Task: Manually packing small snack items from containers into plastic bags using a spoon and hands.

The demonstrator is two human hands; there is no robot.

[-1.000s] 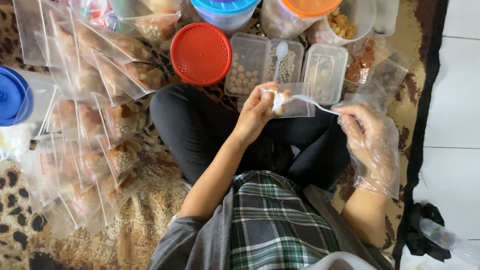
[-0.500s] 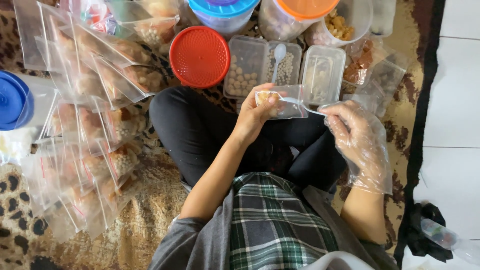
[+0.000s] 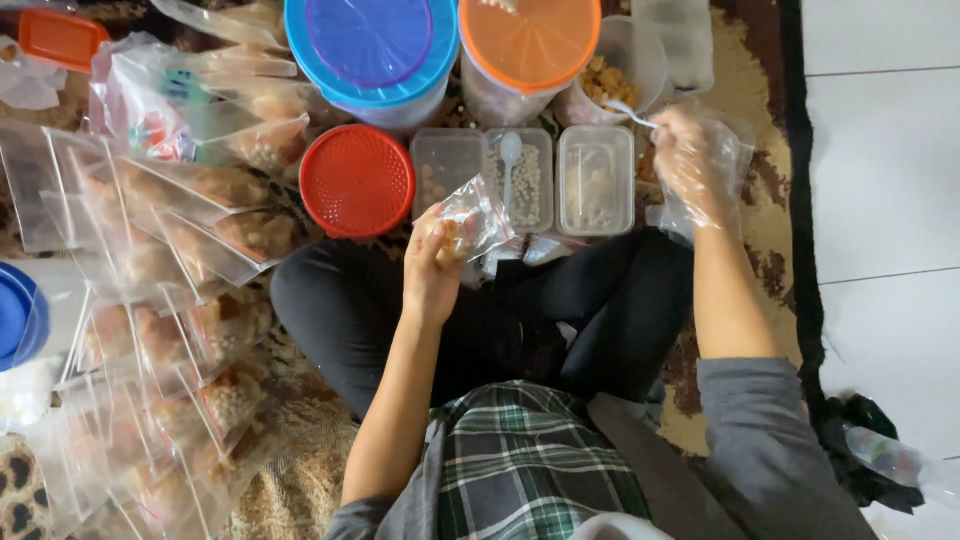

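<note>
**Kid:** Bag first! Where is the little clear bag (image 3: 476,215)?

**Helper:** It is up over the lap, pinched at one side by the bare left hand (image 3: 432,262). It already has some snack bits inside.

**Kid:** And the other hand?

**Helper:** The right hand (image 3: 692,150), in a loose plastic glove, is far out by the rug's top edge. Its fingers are pressed together around a white spoon (image 3: 630,112), and the spoon tip is dipping into the round tub of golden crunchy bits (image 3: 610,80).

**Kid:** How do you do it well?

**Helper:** I think a small scoop is best, kept flat on the way back. The bag's mouth should stay wide open and point up, so nothing spills on the black trousers.

**Kid:** What is in between?

**Helper:** Three clear boxes (image 3: 525,180) in a row, one with another spoon. The red lid (image 3: 357,181) lies beside them. Behind stand the tub with the blue lid (image 3: 371,45) and the tub with the orange lid (image 3: 529,40). Lots of filled bags (image 3: 170,260) lie along the rug's left edge.
</note>
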